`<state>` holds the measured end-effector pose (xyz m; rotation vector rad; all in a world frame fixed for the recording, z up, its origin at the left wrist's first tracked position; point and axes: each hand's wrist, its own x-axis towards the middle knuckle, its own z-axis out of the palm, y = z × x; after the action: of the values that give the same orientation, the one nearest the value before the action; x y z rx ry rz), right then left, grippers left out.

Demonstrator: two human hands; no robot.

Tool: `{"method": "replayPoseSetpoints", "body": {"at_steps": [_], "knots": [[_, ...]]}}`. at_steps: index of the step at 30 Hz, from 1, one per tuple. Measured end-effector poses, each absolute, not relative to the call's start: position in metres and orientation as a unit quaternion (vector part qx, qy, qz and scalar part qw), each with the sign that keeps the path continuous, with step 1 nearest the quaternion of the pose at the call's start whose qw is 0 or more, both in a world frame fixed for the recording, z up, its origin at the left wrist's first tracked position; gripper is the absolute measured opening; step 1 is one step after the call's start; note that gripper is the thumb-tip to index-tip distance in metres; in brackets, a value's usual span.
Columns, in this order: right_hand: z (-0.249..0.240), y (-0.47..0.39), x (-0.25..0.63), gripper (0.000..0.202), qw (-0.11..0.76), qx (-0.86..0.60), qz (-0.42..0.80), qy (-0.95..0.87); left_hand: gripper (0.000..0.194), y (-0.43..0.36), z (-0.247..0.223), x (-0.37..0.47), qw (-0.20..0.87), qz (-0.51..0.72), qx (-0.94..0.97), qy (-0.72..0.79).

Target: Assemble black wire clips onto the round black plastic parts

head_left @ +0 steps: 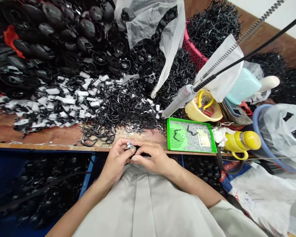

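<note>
Close to my body at the bench edge, my left hand (118,157) pinches a small part (130,145) with a shiny silver and black top. My right hand (151,155) meets it from the other side, fingers curled and closed around the dark lower side of the same part. Most of that part is hidden by the fingers, so its kind cannot be made out. Just beyond the hands lies a heap of thin black bent plastic pieces (128,112). A green tray (214,140) holding many tiny silver pieces and two black bent pieces stands to the right.
White and black parts (69,100) lie heaped at left, with black rounded housings (53,13) behind. A grey electric screwdriver (179,100) hangs on a coiled cord. Right are a yellow bowl (191,112) of tools and a yellow bottle (251,140). Blue bins (87,177) sit below.
</note>
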<state>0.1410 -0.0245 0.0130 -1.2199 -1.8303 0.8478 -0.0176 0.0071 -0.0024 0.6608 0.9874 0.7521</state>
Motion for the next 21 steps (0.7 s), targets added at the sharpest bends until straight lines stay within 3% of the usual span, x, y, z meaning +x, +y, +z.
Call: {"method": "replayPoseSetpoints", "body": {"at_steps": [6, 11, 17, 19, 21], "knots": [[0.004, -0.016, 0.152, 0.01, 0.395, -0.512, 0.332, -0.687, 0.028, 0.007, 0.002, -0.022, 0.747, 0.334, 0.342, 0.461], [-0.003, 0.012, 0.162, 0.017, 0.197, -0.644, 0.231, -0.702, 0.029, 0.006, 0.005, -0.028, 0.743, 0.332, 0.35, 0.464], [0.007, 0.058, 0.151, 0.021, 0.056, -0.723, 0.106, -0.681, 0.033, 0.001, 0.005, -0.023, 0.754, 0.328, 0.347, 0.451], [0.008, 0.066, 0.152, 0.017, 0.051, -0.715, 0.12, -0.687, 0.033, 0.001, 0.005, -0.022, 0.749, 0.329, 0.352, 0.455], [0.009, 0.069, 0.159, 0.017, 0.119, -0.708, 0.119, -0.686, 0.031, 0.002, 0.004, -0.023, 0.749, 0.33, 0.35, 0.456]]}}
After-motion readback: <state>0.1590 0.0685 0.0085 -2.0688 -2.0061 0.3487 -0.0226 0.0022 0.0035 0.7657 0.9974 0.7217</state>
